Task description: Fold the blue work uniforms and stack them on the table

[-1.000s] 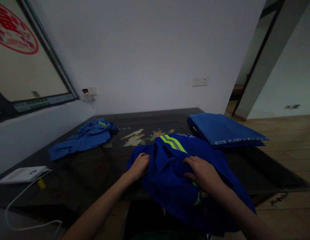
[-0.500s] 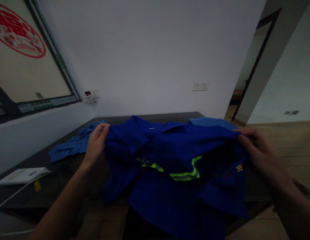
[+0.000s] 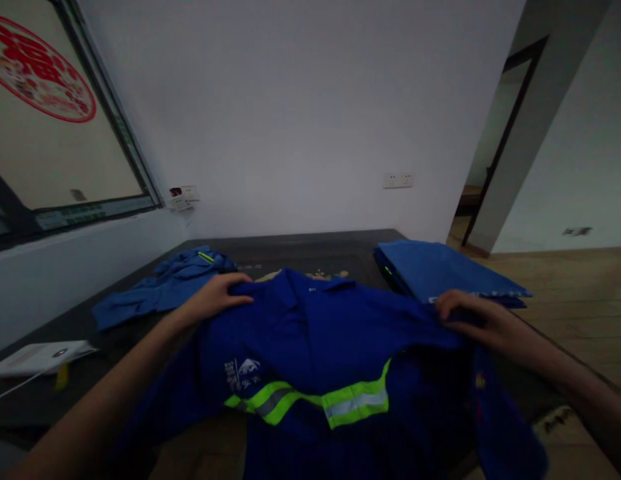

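Between my hands hangs a dark blue work jacket (image 3: 335,333) with a collar, a yellow-green and grey reflective band across the chest and white print on one side. My left hand (image 3: 223,293) is closed on the jacket's shoulder at the left. At the other shoulder my right hand (image 3: 470,317) pinches the cloth. The sleeves dangle on both sides, and the lower part drops past the table's front edge and out of the picture.
A crumpled blue garment (image 3: 160,283) lies on the dark table (image 3: 310,247) at left. Folded blue clothes (image 3: 435,267) are stacked at right. A white box-like device (image 3: 37,359) with a cable sits at the left edge. A wall with sockets (image 3: 397,181) stands behind.
Both hands have moved closer together and lower in the picture, still on the jacket. Its chest band and print now face me more fully, and more of the folded stack shows.
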A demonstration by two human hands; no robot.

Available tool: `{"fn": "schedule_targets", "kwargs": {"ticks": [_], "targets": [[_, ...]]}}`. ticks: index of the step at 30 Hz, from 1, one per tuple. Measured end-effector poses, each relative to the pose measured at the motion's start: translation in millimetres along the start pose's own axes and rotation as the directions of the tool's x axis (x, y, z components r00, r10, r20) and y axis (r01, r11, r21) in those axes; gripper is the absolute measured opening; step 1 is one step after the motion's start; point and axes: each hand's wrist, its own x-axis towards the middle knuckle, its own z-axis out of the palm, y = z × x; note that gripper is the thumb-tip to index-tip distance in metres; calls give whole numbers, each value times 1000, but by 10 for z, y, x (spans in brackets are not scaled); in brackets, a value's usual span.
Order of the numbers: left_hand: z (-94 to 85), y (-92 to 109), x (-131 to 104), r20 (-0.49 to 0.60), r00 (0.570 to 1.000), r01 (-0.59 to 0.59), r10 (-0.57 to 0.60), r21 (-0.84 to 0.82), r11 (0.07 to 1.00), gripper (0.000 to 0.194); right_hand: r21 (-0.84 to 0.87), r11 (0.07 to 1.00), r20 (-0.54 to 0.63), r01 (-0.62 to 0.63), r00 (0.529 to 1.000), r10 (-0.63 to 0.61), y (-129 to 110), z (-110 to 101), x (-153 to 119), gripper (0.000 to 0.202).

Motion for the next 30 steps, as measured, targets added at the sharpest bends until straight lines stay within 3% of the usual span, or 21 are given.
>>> {"fn": "schedule_targets", "kwargs": {"ticks": [1,3,5,7,10,13,16,19,21,23,26,30], "targets": [[236,-98,-46,100,995,-14,14,4,1000,34,13,1000,158,-27,987,24,103,97,-66,32],[635,-238,-187,202,979,-27,26,2,1000,28,21,996,342,-85,937,73,190,248,-204,33],[872,-309,-343,211,977,-5,7,-10,1000,27,3,994,382,-106,919,97,127,309,-280,35],[935,-327,-453,155,987,47,-43,-23,999,29,-25,995,317,-101,943,104,-21,299,-236,39],[826,-284,-476,43,988,147,-147,3,989,30,-101,990,177,-95,978,112,-217,305,47,43],[660,-189,-387,-34,980,198,-196,65,978,33,-222,970,130,-97,983,128,-214,502,427,38],[514,-80,-296,-155,980,150,-128,145,978,37,-228,966,286,-119,940,183,-31,822,722,35],[355,25,-258,-310,950,109,-32,236,966,37,-32,992,524,-122,843,121,144,1035,856,35],[225,100,-255,-347,937,122,-34,234,964,37,109,978,546,-177,833,90,169,1041,869,38],[80,187,-252,-364,929,146,-68,191,971,36,233,941,453,-245,884,118,99,941,847,40],[-134,342,-240,-416,904,170,-101,132,977,34,413,872,209,-262,960,189,-126,692,789,41],[-362,571,-238,-497,863,195,-93,158,968,34,571,805,-39,-164,973,226,-422,405,681,44]]}}
